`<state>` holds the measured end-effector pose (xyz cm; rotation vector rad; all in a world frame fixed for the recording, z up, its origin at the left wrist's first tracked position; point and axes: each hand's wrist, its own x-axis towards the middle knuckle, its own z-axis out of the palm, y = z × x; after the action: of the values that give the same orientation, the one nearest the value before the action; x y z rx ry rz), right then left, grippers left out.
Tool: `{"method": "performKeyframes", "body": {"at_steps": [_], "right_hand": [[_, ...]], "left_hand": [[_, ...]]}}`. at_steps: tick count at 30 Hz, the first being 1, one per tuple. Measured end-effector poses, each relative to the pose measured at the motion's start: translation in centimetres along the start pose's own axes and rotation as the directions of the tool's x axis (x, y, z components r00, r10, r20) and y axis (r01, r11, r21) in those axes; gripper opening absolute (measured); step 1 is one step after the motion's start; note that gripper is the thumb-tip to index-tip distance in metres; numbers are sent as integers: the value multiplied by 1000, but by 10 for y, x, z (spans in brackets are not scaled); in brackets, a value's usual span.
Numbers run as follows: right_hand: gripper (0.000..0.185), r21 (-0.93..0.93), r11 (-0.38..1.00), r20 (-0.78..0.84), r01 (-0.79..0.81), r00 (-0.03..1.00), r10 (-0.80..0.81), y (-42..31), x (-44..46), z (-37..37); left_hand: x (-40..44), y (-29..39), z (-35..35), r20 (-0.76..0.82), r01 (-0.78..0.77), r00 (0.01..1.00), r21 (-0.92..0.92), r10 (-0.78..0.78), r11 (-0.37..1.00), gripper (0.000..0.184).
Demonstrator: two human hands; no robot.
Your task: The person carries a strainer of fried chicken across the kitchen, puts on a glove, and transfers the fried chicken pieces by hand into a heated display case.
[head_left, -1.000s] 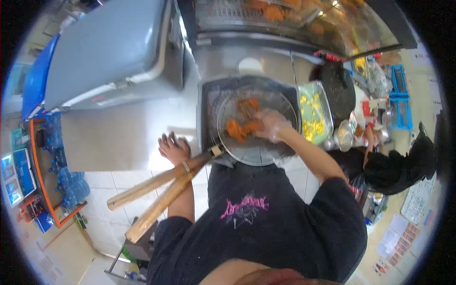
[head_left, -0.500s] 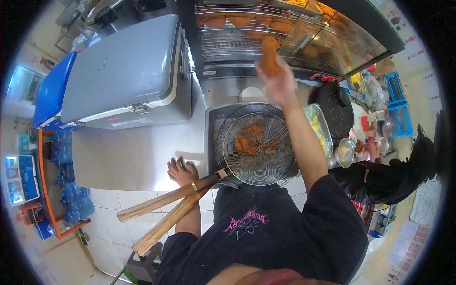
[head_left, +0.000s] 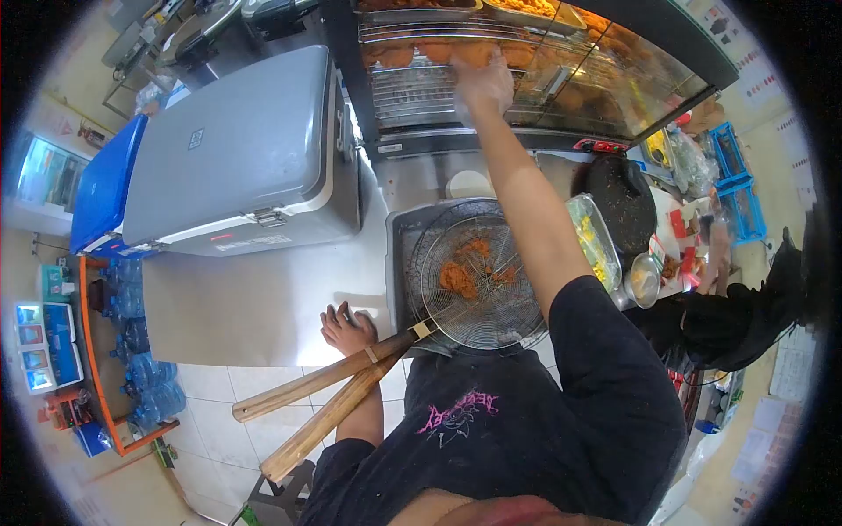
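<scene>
My right hand (head_left: 484, 88), in a clear plastic glove, reaches into the glass-fronted warming cabinet (head_left: 390, 149). Its fingers are closed on a piece of fried chicken (head_left: 474, 54), level with the wire rack and among other pieces there. My left hand (head_left: 347, 331) lies on the steel counter's front edge, fingers apart and holding nothing. Just beside it pass the wooden handles (head_left: 307, 383) of two wire strainers. The upper strainer basket (head_left: 491, 302) sits over a dark tray (head_left: 399, 254) and holds a piece of fried chicken (head_left: 458, 279) with orange crumbs.
A large grey cooler (head_left: 237, 158) and a blue one (head_left: 110, 184) stand on the counter (head_left: 228, 302) at left. Right of the strainers are a tray of yellow packets (head_left: 592, 245), a black round lid (head_left: 623, 206) and a metal bowl (head_left: 643, 280). A person in black works at far right.
My right hand has moved forward and up with the fried chicken, from in front of the cabinet to its wire rack. My left hand stays on the counter.
</scene>
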<state>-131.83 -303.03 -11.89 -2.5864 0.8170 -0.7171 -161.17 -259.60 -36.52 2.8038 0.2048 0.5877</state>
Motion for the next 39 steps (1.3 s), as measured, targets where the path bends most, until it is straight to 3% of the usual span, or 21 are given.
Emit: {"method": "performKeyframes", "body": {"at_steps": [1, 4, 6, 8, 10, 11, 13, 14, 16, 19, 21, 24, 28, 29, 31, 32, 34, 35, 37, 39], "right_hand": [[77, 299, 926, -73, -230, 962, 263, -15, -10, -20], [85, 265, 905, -30, -332, 936, 352, -21, -3, -20], [84, 174, 935, -62, -308, 944, 323, 18, 43, 59], [83, 81, 956, -94, -283, 952, 290, 18, 52, 64], [81, 238, 886, -88, -398, 900, 427, -25, 22, 2], [81, 241, 885, -90, -399, 898, 430, -22, 27, 4], [76, 160, 965, -101, -207, 969, 225, -8, 37, 11], [76, 161, 964, -98, -210, 969, 227, -4, 35, 5], [75, -44, 998, -44, -45, 998, 43, -1, 32, -15], [66, -66, 996, -36, 65, 997, -68, 10, 30, -16], [63, -81, 995, -70, 56, 996, -62, 14, 34, -17], [54, -193, 981, 0, 20, 1000, -21, 20, 43, -20], [55, -253, 967, 78, -40, 995, 62, 17, 63, -6], [54, -127, 973, 24, -191, 980, 196, 22, 78, 23], [54, -3, 943, -13, -334, 943, 334, 30, 82, 43], [56, -193, 974, -18, -120, 993, 119, 31, 80, 44], [57, 208, 954, -171, -217, 952, 254, 4, 52, 19], [57, 204, 955, -169, -214, 954, 249, 7, 44, 18], [66, 13, 999, -147, -37, 988, 39, 16, 37, 11], [65, 25, 999, -170, -48, 984, 51, 19, 36, 7]], "left_hand": [[0, 0, 0, -19, -6, 1000, -1, 6, 1000, 37], [-1, 1, -1, 35, 21, 999, -27, -20, 999, 39], [-1, 0, -1, 16, 1, 1000, -25, -1, 1000, 40], [0, 1, 0, -5, -19, 1000, -25, 18, 1000, 40], [0, 1, -2, 30, 10, 1000, -35, -9, 999, 41], [1, 0, -1, 28, 6, 1000, -35, -5, 999, 41], [-2, -3, 1, 32, 3, 999, -33, -2, 999, 42], [-2, -4, 0, 34, 2, 999, -30, -1, 1000, 42], [0, 1, -3, 43, 27, 999, -16, -26, 1000, 41], [0, 2, -1, 29, 29, 999, -16, -28, 999, 42], [-1, 4, 0, 20, 21, 1000, -20, -20, 1000, 42], [-4, -5, 2, 21, -3, 1000, -16, 3, 1000, 42], [0, -1, 3, 31, 2, 1000, -9, -2, 1000, 43], [0, -1, 2, 34, 11, 999, -11, -10, 1000, 42], [0, 1, 0, 32, 0, 1000, -13, 0, 1000, 42], [-1, 2, 0, 22, -2, 1000, -11, 3, 1000, 42], [1, 2, -1, 12, 2, 1000, -7, -2, 1000, 42], [2, 2, 0, 15, 5, 1000, -6, -5, 1000, 42], [-1, 5, -1, 21, 5, 1000, -10, -5, 1000, 42], [1, 3, -1, 29, 5, 1000, -5, -5, 1000, 41]]}}
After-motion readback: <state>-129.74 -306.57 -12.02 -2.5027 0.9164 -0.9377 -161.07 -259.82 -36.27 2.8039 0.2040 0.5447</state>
